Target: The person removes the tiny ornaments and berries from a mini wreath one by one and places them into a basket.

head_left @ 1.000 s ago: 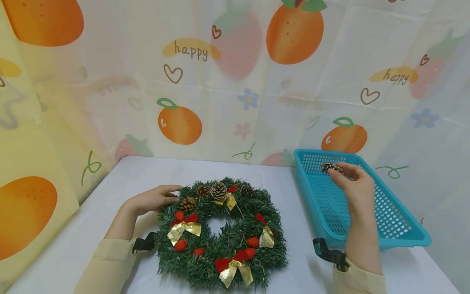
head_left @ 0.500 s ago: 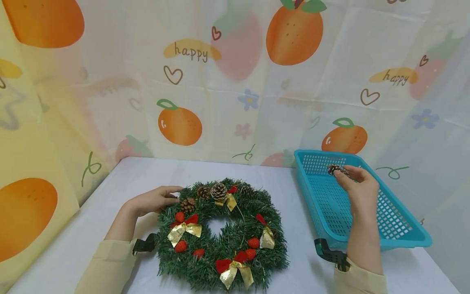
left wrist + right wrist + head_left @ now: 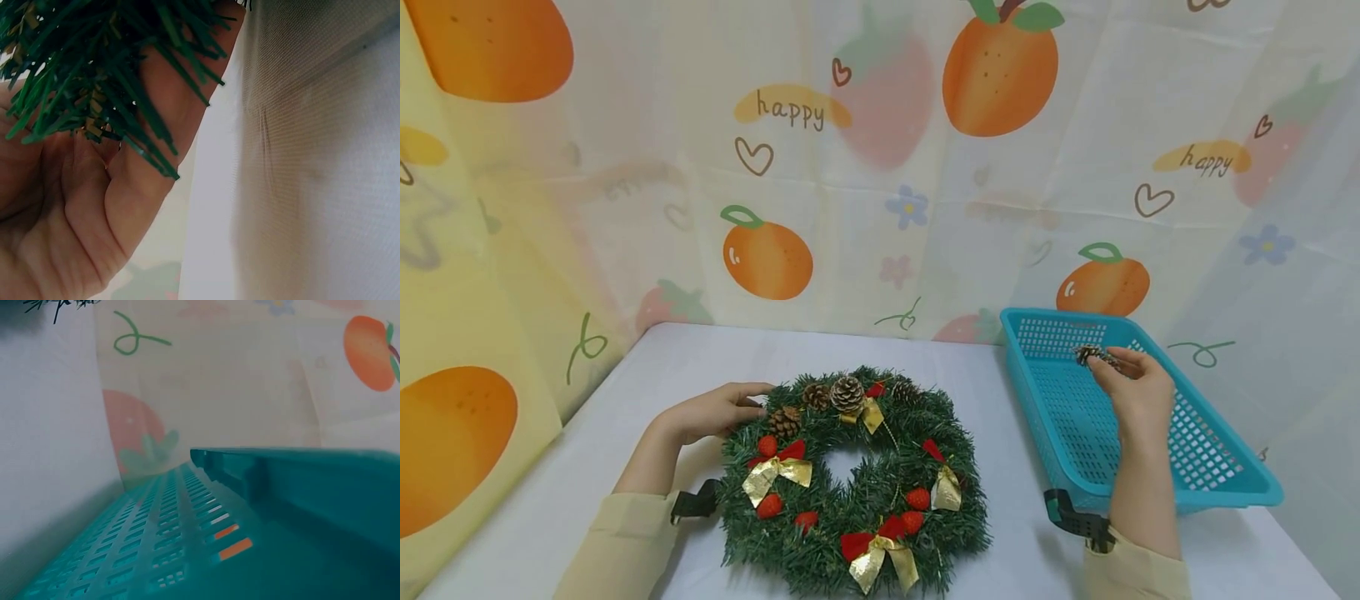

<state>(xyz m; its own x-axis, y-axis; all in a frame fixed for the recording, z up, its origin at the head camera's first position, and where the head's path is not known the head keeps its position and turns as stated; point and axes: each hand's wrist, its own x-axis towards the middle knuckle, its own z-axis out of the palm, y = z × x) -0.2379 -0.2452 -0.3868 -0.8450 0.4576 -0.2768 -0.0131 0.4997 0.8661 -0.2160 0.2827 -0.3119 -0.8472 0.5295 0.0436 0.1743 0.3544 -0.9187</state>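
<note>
A round green wreath [image 3: 857, 554] lies on the white table, decorated with pinecones, red berries and red-and-gold bows. My left hand [image 3: 718, 410] holds its upper left edge. In the left wrist view, green needles [image 3: 125, 75] overlap the fingers and hide the fingertips. My right hand [image 3: 1138, 396] pinches a brown pinecone [image 3: 1087, 356] between thumb and fingers, above the far part of the blue plastic basket [image 3: 1056, 442]. The right wrist view shows only the basket's outer side, without the hand or the pinecone.
The basket stands on the right side of the table [image 3: 992, 383], its mesh floor bare where it shows. A fruit-patterned curtain [image 3: 865, 250] hangs right behind the table and along the left side. Each wrist wears a black camera mount [image 3: 1078, 523].
My right hand has shifted slightly right and down with the pinecone, staying over the basket. The left hand and the wreath have stayed in place.
</note>
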